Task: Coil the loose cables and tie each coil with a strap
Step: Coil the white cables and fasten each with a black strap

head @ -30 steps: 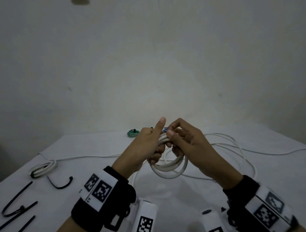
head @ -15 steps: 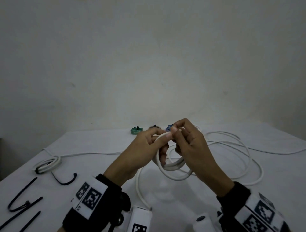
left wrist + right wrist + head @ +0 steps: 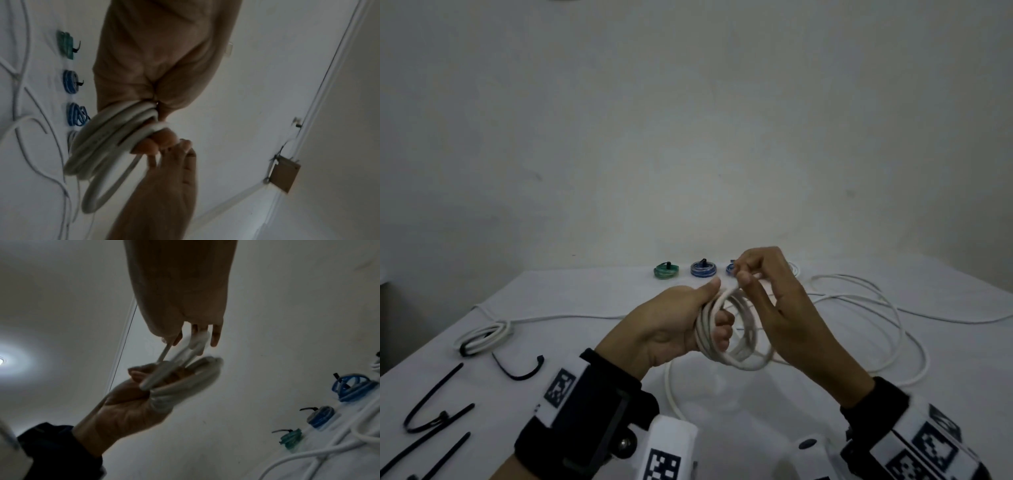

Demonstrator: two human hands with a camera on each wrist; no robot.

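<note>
My left hand (image 3: 688,318) grips a coil of thick white cable (image 3: 736,356) above the table, its fingers curled through the loops and the thumb on top. In the left wrist view the same white coil (image 3: 107,142) wraps around those fingers. My right hand (image 3: 763,284) pinches one strand of the cable at the top of the coil and holds it over the loops. The rest of the white cable (image 3: 876,308) lies loose on the table to the right. Black straps (image 3: 438,407) lie at the near left.
A green coil (image 3: 667,270) and blue coils (image 3: 703,269) stand tied at the table's far edge. A small tied white coil (image 3: 482,337) lies at the left with a curved black strap (image 3: 520,368) beside it. The table (image 3: 585,294) is white.
The right hand has lifted a strand up and over the coil, adding a loop. The left hand has turned palm-up, and the coil has grown thicker. Both hands sit slightly higher.
</note>
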